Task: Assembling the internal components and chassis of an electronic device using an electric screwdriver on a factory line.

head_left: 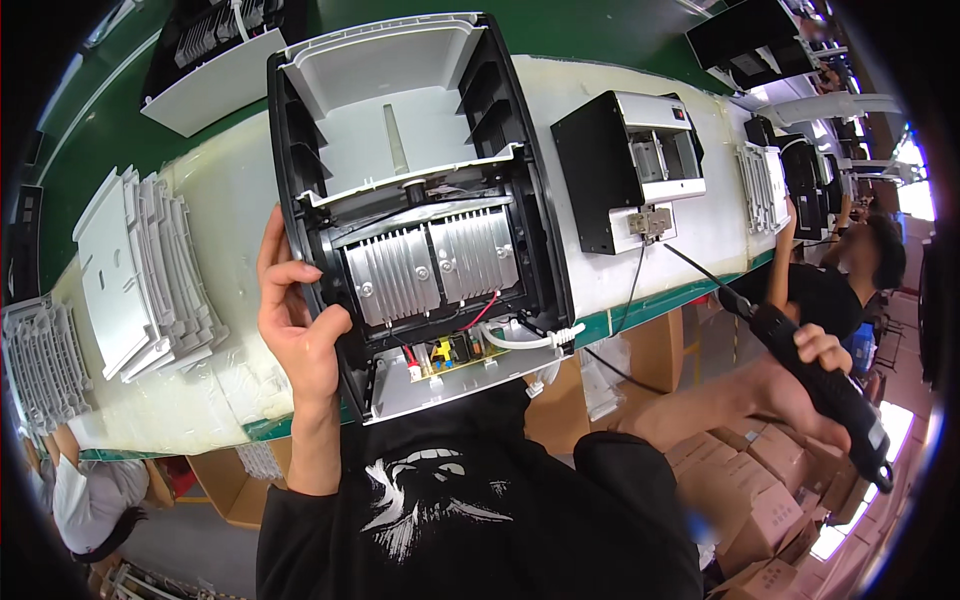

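My left hand (300, 320) grips the left side wall of a black and white appliance housing (545, 240), thumb and fingers bent around its edge. The housing stands open in front of my chest. Inside it sit two finned metal heat sinks (435, 262) with screws in them. Below these are a small circuit board (450, 352), a red wire, and a white cable (530, 341) hanging over the edge. Off to the right, my right hand (820, 350) is closed around a black electric screwdriver (800, 365). Its long thin bit points up and left, apart from the housing.
Stacked white plastic panels (150, 280) lie left on the pale bench (235, 370). A black and white device (640, 165) with a metal connector stands right. More housings (215, 70) sit behind. Co-workers are at both sides; cardboard boxes (750, 490) are at lower right.
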`<state>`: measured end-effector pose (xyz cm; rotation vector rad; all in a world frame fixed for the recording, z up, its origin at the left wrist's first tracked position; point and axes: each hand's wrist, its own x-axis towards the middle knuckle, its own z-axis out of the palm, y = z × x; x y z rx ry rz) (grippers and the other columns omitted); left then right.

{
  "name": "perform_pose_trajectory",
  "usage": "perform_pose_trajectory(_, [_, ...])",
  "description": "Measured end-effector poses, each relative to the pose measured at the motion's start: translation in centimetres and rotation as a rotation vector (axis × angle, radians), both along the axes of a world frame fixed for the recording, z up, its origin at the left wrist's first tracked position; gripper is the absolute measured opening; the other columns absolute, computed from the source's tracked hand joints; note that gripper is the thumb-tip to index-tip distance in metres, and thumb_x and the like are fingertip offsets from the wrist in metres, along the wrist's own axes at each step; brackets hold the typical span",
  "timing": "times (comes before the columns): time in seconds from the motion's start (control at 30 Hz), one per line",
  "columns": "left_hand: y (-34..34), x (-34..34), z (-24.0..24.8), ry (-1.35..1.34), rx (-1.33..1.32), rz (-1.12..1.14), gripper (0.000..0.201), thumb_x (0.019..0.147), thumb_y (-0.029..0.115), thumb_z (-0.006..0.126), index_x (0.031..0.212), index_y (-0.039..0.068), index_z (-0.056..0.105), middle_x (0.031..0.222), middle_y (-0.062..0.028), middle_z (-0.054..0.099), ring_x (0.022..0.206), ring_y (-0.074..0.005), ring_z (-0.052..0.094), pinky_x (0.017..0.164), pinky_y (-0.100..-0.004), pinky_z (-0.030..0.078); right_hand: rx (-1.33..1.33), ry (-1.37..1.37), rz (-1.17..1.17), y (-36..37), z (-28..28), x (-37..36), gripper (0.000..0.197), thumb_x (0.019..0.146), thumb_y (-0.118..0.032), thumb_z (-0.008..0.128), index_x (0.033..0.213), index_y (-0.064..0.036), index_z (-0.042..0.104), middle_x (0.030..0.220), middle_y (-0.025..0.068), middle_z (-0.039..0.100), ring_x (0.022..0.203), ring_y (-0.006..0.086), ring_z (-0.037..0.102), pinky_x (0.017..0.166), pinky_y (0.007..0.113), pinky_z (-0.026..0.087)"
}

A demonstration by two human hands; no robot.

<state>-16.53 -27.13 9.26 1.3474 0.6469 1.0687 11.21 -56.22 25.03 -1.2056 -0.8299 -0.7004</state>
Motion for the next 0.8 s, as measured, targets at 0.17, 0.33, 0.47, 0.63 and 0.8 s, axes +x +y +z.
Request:
perform_pose_trajectory(0.17, [-0.1, 0.1, 0.5, 0.013, -0.015, 0.001, 0.034, 0.052, -0.006, 0.047, 0.083, 0.006, 0.048, 0.144, -0.0210, 0.032, 0.135, -0.0349, 0.031, 0.109, -0.0393, 0.019, -0.015, 0.155, 0.376, 0.0, -1.9, 1.9, 0.091, 0.068, -0.089, 0.032, 0.077, -0.0006, 0.053, 0.065, 0.0084, 0.046, 0.053, 0.0205, 0.045, 0.054, 0.034, 0.040])
perform_pose_trajectory(0.33, [-0.2, 0.1, 0.6, 0.024, -0.009, 0.006, 0.034, 0.051, -0.005, 0.047, 0.083, 0.006, 0.048, 0.144, -0.0212, 0.032, 0.134, -0.0352, 0.031, 0.109, -0.0393, 0.020, -0.018, 0.119, 0.554, 3.2, -1.3, 2.8, 0.086, 0.073, -0.083, 0.036, 0.109, -0.0066, 0.046, 0.066, 0.0087, 0.048, 0.051, 0.0197, 0.046, 0.051, 0.033, 0.042])
perform_pose_trajectory(0.47, [-0.1, 0.1, 0.6, 0.024, 0.001, -0.003, 0.034, 0.051, -0.005, 0.048, 0.083, 0.005, 0.049, 0.143, -0.0214, 0.032, 0.134, -0.0351, 0.031, 0.109, -0.0394, 0.020, -0.281, 0.372, 0.581, 5.5, 0.1, 6.3, 0.081, 0.079, -0.075, 0.038, 0.125, -0.0096, 0.049, 0.074, 0.0077, 0.050, 0.056, 0.0171, 0.048, 0.059, 0.032, 0.043])
perform_pose_trajectory(0.63, [-0.2, -0.1, 0.4, -0.022, -0.048, 0.023, 0.035, 0.051, -0.007, 0.049, 0.084, 0.004, 0.051, 0.143, -0.0219, 0.033, 0.134, -0.0346, 0.031, 0.108, -0.0399, 0.023, -0.355, 0.405, 0.137, 13.5, 0.6, 7.2, 0.057, 0.089, -0.055, 0.046, 0.087, 0.0018, 0.048, 0.069, 0.0106, 0.052, 0.054, 0.0199, 0.051, 0.052, 0.032, 0.044])
perform_pose_trajectory(0.8, [-0.1, 0.1, -0.5, -0.099, -0.035, -0.021, 0.037, 0.052, -0.008, 0.050, 0.087, 0.002, 0.055, 0.142, -0.0195, 0.034, 0.134, -0.0331, 0.030, 0.109, -0.0400, 0.022, -0.385, 0.396, 0.091, 12.8, -0.3, 7.3, 0.049, 0.090, -0.050, 0.048, 0.093, -0.0007, 0.046, 0.066, 0.0104, 0.053, 0.048, 0.0194, 0.050, 0.044, 0.029, 0.043])
